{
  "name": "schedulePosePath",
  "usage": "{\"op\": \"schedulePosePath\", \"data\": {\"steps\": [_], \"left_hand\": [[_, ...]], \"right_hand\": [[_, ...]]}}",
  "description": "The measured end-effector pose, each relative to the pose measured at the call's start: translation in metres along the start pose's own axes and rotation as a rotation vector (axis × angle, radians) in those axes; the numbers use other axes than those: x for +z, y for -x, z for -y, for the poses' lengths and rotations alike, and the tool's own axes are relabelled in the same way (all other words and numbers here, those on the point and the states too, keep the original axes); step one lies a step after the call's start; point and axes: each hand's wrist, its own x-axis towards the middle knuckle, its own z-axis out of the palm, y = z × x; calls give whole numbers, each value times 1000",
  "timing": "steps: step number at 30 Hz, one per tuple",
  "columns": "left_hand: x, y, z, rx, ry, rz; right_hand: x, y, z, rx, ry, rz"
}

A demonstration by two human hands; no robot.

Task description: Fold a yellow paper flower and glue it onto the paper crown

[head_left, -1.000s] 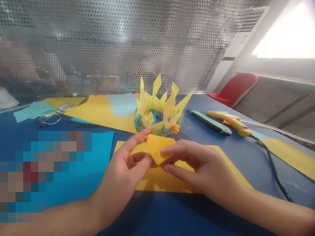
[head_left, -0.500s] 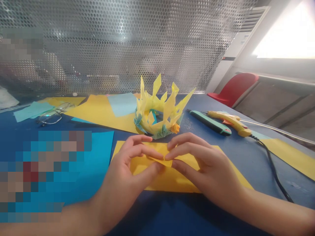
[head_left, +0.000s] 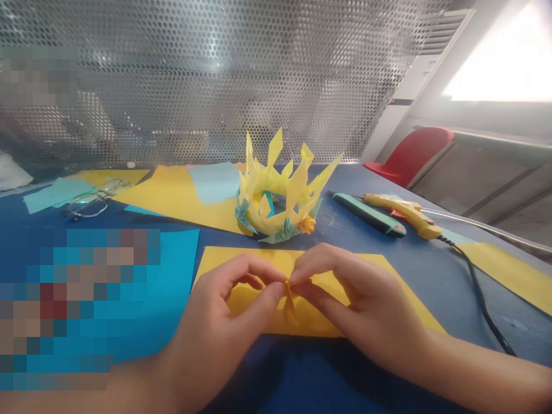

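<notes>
Between my two hands is a small folded piece of yellow paper [head_left: 290, 303], one narrow end pointing down toward me. My left hand [head_left: 239, 310] pinches it from the left with thumb and index finger. From the other side, the fingertips of my right hand [head_left: 351, 293] pinch the same piece, nearly touching the left ones. Both hands are over a flat yellow sheet [head_left: 375, 270]. Just behind them stands a paper crown [head_left: 280, 201] with tall yellow points, green-blue folded leaves and an orange paper flower [head_left: 307, 224].
A green utility knife [head_left: 368, 215] and a yellow glue gun [head_left: 401, 211] with a black cord [head_left: 480, 293] lie at right. Left are a blue sheet [head_left: 172, 276], eyeglasses [head_left: 88, 204] and yellow paper [head_left: 172, 192]. A perforated metal panel [head_left: 207, 75] closes the back; a red chair [head_left: 416, 152] stands beyond.
The small paper piece has turned from lying nearly flat to hanging downward, narrow end toward me. My fingers have drawn closer into tighter pinches, the left ones curling in.
</notes>
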Motion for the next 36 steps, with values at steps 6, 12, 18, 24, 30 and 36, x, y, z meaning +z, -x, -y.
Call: {"op": "schedulePosePath", "data": {"steps": [6, 12, 18, 24, 30, 36], "left_hand": [[0, 1, -1, -11, -21, -13], [0, 1, -1, 2, -10, -8], [-1, 0, -2, -39, 47, 41], [1, 1, -1, -179, 160, 230], [4, 1, 1, -108, 60, 231], [4, 1, 4, -80, 33, 184]], "right_hand": [[0, -2, 1, -4, -7, 17], [1, -1, 1, -37, 10, 53], [1, 0, 0, -28, 7, 30], [2, 3, 1, 38, -52, -23], [3, 3, 2, 64, -62, -82], [5, 3, -2, 143, -85, -110]]}}
